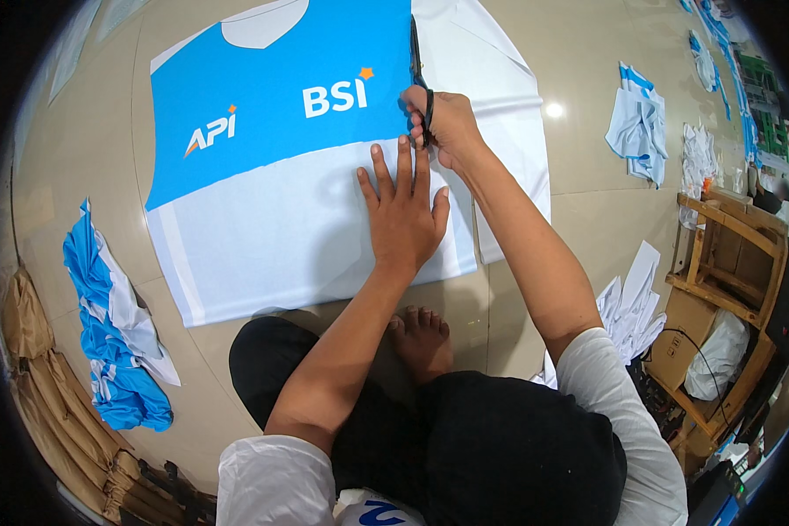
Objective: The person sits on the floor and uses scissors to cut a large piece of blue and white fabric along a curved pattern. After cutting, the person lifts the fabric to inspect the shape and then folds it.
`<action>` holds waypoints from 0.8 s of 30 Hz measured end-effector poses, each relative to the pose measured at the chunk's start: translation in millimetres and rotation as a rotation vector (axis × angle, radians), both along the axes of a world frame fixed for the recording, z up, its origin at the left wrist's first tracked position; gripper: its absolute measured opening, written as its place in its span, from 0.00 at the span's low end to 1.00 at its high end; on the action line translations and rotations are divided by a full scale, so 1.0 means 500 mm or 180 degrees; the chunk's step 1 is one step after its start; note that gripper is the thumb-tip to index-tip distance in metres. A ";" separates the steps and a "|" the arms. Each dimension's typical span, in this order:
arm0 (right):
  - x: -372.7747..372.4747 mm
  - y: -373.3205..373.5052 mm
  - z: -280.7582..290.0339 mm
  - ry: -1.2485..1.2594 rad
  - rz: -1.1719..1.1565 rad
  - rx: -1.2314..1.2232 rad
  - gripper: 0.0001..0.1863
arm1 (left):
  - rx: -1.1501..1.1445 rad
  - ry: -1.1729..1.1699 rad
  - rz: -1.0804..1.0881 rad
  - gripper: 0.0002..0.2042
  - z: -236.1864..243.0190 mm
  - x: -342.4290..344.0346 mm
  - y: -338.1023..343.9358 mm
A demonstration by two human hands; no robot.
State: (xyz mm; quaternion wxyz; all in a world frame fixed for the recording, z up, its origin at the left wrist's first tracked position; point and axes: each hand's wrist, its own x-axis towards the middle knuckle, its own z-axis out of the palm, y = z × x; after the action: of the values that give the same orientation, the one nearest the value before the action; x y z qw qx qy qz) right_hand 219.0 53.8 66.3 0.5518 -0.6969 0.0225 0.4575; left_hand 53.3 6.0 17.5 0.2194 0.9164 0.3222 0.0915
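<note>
A large sheet of fabric (pixel 263 241) lies flat on the floor, its upper part bright blue with printed white lettering and orange stars, its lower part white. My left hand (pixel 403 206) rests flat on the white part, fingers spread. My right hand (pixel 447 127) grips black-handled scissors (pixel 416 53), whose blades point away from me along the right edge of the blue part. More white fabric (pixel 500 131) spreads to the right of the blades. A white neckline shape (pixel 263 24) shows at the top of the blue.
Crumpled blue-and-white fabric (pixel 114 324) lies on the tiled floor at left, beside brown wrapped rolls (pixel 57 394). Other fabric pieces (pixel 638 127) lie at right. White scraps (pixel 629 302) sit near a wooden frame (pixel 719 280) and a cardboard box (pixel 679 337). My bare foot (pixel 422 342) is close to the sheet.
</note>
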 end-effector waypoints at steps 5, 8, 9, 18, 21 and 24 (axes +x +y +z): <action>0.012 0.020 -0.001 -0.0018 0.0042 0.0014 0.13 | 0.0027 -0.0029 -0.0004 0.37 -0.002 -0.001 -0.001; 0.013 0.025 -0.002 -0.0013 0.0015 0.0074 0.13 | 0.0017 -0.0041 0.0005 0.37 -0.002 -0.001 0.001; 0.013 0.025 -0.003 -0.0014 0.0016 0.0100 0.13 | 0.0025 -0.0041 0.0007 0.37 -0.002 0.000 0.000; 0.014 0.033 -0.012 -0.0079 0.0039 0.0097 0.12 | 0.0063 -0.0065 0.0019 0.36 -0.003 0.000 -0.001; 0.014 0.038 -0.009 -0.0063 0.0017 0.0138 0.13 | 0.0069 -0.0041 0.0019 0.36 -0.003 -0.001 0.000; 0.021 0.044 -0.007 0.0000 -0.0020 0.0188 0.13 | 0.0061 -0.0023 0.0013 0.36 -0.003 0.000 -0.001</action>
State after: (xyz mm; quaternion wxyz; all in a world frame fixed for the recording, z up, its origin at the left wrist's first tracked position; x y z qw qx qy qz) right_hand 229.4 76.0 62.9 0.5736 -0.6802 0.0111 0.4563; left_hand 53.1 5.6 16.1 0.2117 0.9174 0.3223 0.0983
